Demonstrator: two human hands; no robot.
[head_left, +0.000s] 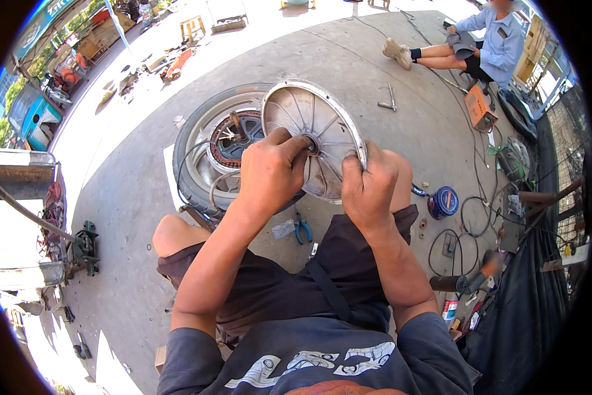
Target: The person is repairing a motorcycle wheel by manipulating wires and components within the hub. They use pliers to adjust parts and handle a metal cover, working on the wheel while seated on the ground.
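A round ribbed metal hub motor cover [283,112] is tilted up in front of me, its inner side facing me. My right hand [372,187] grips its right rim between thumb and fingers. My left hand [273,171] has its fingers closed at the cover's centre hole; what they pinch there is hidden. Behind the cover a wheel with its tyre [194,118] lies flat on the ground. Inside the wheel show a ring of copper windings [227,161], an axle [236,122] and loose wires. The cover and my left hand hide part of the wheel.
Blue-handled pliers [303,232] lie between my legs. At right are a blue tub [443,202], black cables [464,263] and an orange machine [480,108]. A T-shaped wrench [389,99] lies beyond. A seated person [493,39] is at far right, a bench vise [82,250] at left.
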